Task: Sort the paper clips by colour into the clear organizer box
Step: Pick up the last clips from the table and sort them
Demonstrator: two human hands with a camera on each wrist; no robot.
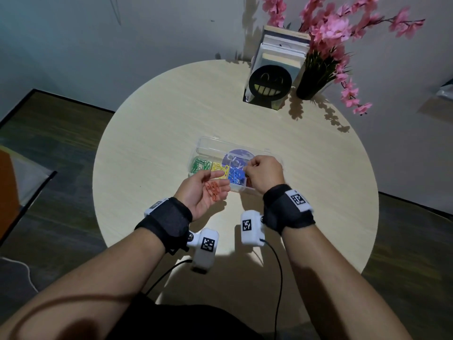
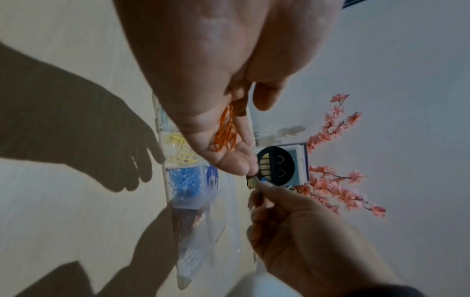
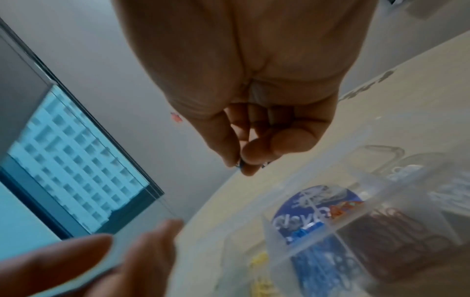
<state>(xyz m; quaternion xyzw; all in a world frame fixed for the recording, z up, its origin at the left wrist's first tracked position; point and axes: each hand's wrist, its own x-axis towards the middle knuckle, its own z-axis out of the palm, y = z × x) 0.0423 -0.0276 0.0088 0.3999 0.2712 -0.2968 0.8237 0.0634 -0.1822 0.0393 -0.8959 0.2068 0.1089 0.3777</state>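
The clear organizer box (image 1: 203, 146) lies open on the round table, its lid laid back. Its compartments hold green clips (image 1: 201, 165), yellow clips (image 1: 219, 168), blue clips (image 1: 234, 176), dark red clips (image 2: 185, 221) and white clips (image 2: 189, 261). My left hand (image 1: 219, 182) is palm up just in front of the box, with several orange clips (image 1: 212, 190) lying loose on it. My right hand (image 1: 245, 171) hovers over the blue and red compartments. Its thumb and forefinger pinch one blue clip (image 2: 263, 179), which also peeks out in the right wrist view as the blue clip (image 3: 240, 165).
At the table's far right stand a black smiley-face bookend (image 1: 269, 85) with books and a dark vase (image 1: 311, 82) of pink flowers. Bare table top (image 1: 152, 133) lies left of and behind the box. Wrist-camera cables hang near my body.
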